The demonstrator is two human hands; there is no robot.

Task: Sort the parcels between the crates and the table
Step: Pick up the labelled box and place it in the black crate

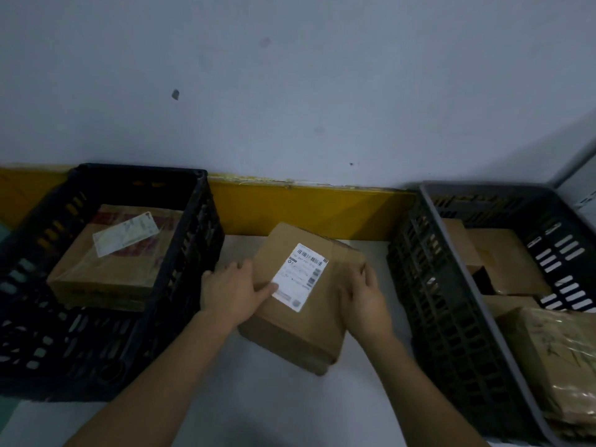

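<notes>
Head-worn view, forward and downward.

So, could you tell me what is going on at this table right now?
A person is sorting parcels. Both hands, left hand and right hand, hold the sides of a labelled cardboard box on the table between two crates. The black crate on the left holds one taped box; the grey crate on the right holds several parcels.

Two bare forearms enter from the near edge, with no sleeve showing anywhere along them. The left hand (pixel 233 290) and the right hand (pixel 364 296) wear no gloves, rings, watch or bands. Fingers are slim, with short nails. No marks show in this dim light.
</notes>
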